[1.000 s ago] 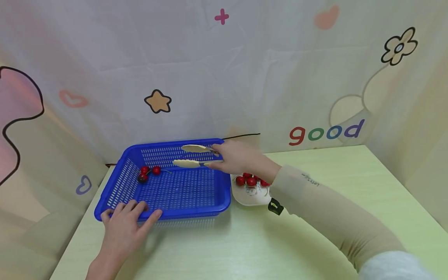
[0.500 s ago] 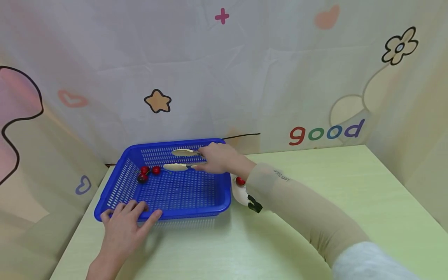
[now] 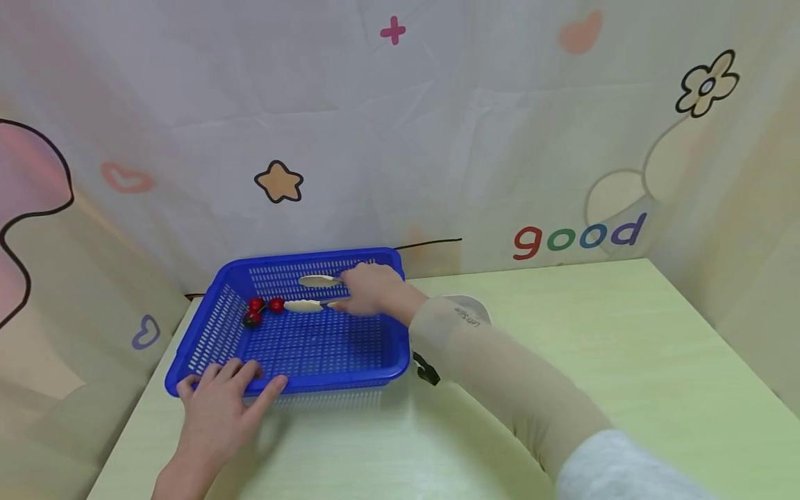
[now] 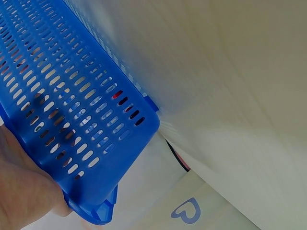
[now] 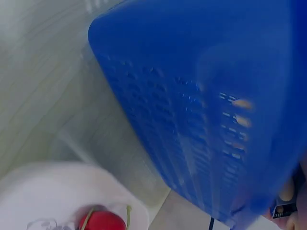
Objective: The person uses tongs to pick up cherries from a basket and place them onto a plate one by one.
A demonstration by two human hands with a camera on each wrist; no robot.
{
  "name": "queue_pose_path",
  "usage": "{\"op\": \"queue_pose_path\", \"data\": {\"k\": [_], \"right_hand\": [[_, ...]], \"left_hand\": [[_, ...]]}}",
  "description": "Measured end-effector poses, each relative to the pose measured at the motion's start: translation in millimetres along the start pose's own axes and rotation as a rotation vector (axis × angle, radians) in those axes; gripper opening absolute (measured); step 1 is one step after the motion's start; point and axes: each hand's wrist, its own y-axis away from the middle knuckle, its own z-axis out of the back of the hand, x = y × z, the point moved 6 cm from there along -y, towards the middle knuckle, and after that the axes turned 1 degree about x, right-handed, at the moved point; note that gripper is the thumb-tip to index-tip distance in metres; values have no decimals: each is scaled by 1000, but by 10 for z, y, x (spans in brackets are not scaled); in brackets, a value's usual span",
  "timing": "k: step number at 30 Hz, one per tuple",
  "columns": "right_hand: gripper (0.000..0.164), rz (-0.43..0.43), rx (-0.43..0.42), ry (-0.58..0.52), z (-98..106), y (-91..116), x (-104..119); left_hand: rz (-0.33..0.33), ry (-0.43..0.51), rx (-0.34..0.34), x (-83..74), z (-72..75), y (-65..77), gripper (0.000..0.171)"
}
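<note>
A blue plastic basket (image 3: 344, 382) with slotted walls stands on the table. Over its near rim my left hand (image 3: 219, 417) hooks its fingers, with the thumb along the edge. My right hand (image 3: 370, 290) holds a pair of tongs (image 3: 305, 306) with cream tips, reaching in over the basket's right side. The two tips stand apart, with nothing between them. The lower tip is close to one cherry (image 3: 276, 305); I cannot tell whether they touch. Two more cherries (image 3: 253, 319) lie beside it in the left back corner.
Right of the basket is a white plate (image 3: 471, 305), mostly hidden by my right forearm. On it a cherry (image 5: 103, 221) with a stem shows in the right wrist view. A black piece (image 3: 427, 369) pokes out by the forearm. A printed curtain (image 3: 350, 173) hangs behind.
My right hand has moved left and slightly down with the tongs, bringing the tips toward the cherries. The forearm now covers more of the plate. My left hand has stayed on the rim.
</note>
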Motion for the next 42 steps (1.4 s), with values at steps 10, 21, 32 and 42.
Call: {"op": "queue_pose_path", "data": {"k": [10, 21, 32, 42], "right_hand": [[53, -2, 13, -27, -164, -66, 167], [58, 26, 12, 83, -250, -162, 308], [53, 18, -4, 143, -267, -231, 475], [37, 28, 20, 113, -309, -209, 496]], "left_hand": [[20, -14, 22, 23, -9, 11, 54], [7, -13, -1, 11, 17, 18, 51], [-4, -10, -20, 0, 35, 7, 50], [-10, -12, -28, 3, 10, 4, 48]]}}
